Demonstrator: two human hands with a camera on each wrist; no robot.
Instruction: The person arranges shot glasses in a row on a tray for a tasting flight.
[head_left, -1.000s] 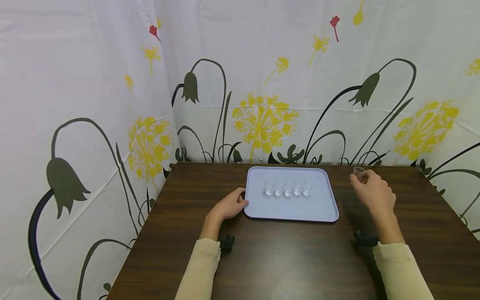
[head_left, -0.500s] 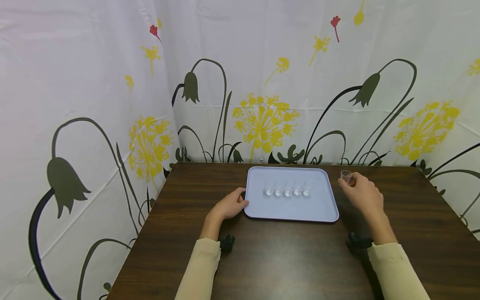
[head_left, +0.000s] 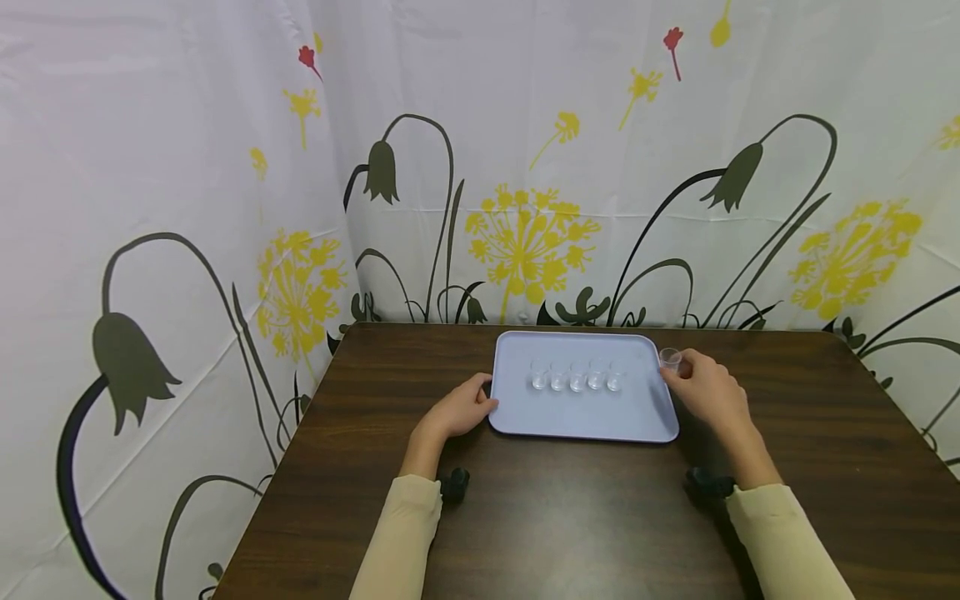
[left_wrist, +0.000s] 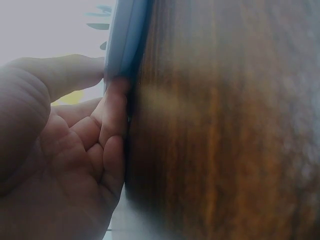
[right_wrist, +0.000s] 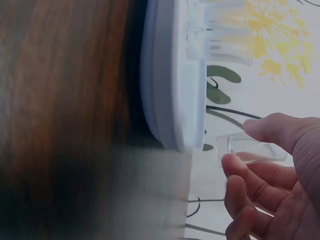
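Observation:
A pale blue rectangular tray (head_left: 585, 417) lies on the table, with several small clear cups (head_left: 577, 381) upright in a row across it. At the tray's left edge, my left hand (head_left: 456, 410) pinches the rim, thumb on top and fingertips low against the side, as the left wrist view shows. My right hand (head_left: 708, 392) pinches another small clear cup (head_left: 670, 359) between thumb and fingers, just beyond the tray's right edge. In the right wrist view this cup (right_wrist: 255, 150) is held clear of the tabletop, apart from the tray (right_wrist: 165, 75).
The dark wood-grain table (head_left: 570, 517) stretches around the tray on all sides. Behind it hangs a white curtain (head_left: 480, 100) printed with yellow and grey flowers. Each wrist wears a black camera mount (head_left: 453, 486).
My right hand has moved left with its cup, from well off the tray's right side to close beside its edge. The left hand, the tray and the row of cups stay in place.

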